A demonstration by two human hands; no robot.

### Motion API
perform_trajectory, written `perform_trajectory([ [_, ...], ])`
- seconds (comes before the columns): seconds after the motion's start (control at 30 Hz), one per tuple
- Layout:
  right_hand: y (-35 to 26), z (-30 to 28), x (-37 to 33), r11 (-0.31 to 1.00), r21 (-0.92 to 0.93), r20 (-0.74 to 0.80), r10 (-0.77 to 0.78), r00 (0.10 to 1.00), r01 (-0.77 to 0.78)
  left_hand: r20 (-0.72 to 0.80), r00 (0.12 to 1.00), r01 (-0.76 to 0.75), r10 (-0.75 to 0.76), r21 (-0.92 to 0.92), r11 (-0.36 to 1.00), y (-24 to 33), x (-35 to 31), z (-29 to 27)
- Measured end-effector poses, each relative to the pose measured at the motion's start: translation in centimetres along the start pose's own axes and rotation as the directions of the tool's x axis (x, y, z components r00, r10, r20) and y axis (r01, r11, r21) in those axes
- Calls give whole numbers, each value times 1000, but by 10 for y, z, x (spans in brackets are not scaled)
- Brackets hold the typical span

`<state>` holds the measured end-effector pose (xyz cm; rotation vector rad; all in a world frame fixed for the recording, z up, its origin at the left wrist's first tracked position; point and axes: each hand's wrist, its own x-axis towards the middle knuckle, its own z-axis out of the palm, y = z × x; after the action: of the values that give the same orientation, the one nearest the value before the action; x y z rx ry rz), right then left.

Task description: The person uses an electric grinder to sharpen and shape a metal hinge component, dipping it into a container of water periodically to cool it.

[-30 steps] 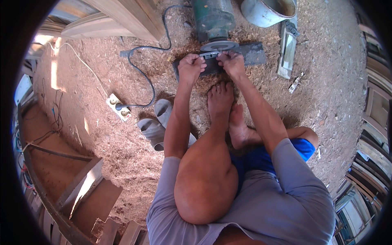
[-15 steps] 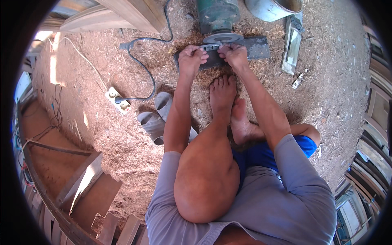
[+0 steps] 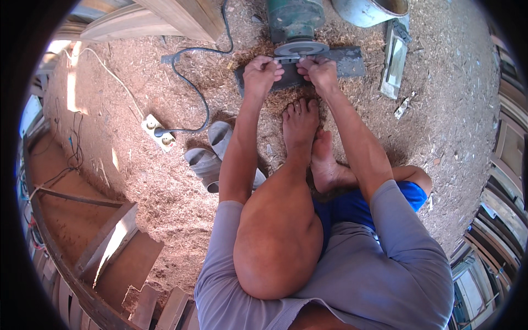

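A thin, flat metal blade spans the gap between my two hands, its length running left to right. My left hand pinches its left end, and the fingers of my right hand are closed on its right end. Just beyond it is the grey grinding wheel of a green bench grinder. The blade lies along the wheel's near edge; whether they touch I cannot tell. Under my hands is a dark metal base plate. My fingers cover both blade ends.
A black cord runs to a white power strip at left. Sandals lie beside my left forearm. A metal bucket stands at the far right, near a wood piece. Wooden boards rise at the far left. Shavings cover the ground.
Both hands have shifted slightly right with the blade. The blade has tipped, so its slotted face shows less than before.
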<state>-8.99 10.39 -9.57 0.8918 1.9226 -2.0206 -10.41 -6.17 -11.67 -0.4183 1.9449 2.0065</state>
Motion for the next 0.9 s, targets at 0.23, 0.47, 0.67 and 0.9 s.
perform_trajectory([
  [0.23,-1,3,-1,1000,-16,24,-7,1000,8,-9,1000,26,-27,-86,996,2,0,-3],
  [0.47,0,2,0,1000,1,30,-2,1000,2,-17,1000,22,-25,-119,993,1,-1,-4],
  [0.67,4,0,0,996,88,16,9,1000,-10,17,999,43,-42,-57,997,2,1,-1],
  [0.9,11,-5,5,988,156,-33,-2,999,7,41,998,43,-39,-95,995,2,2,7],
])
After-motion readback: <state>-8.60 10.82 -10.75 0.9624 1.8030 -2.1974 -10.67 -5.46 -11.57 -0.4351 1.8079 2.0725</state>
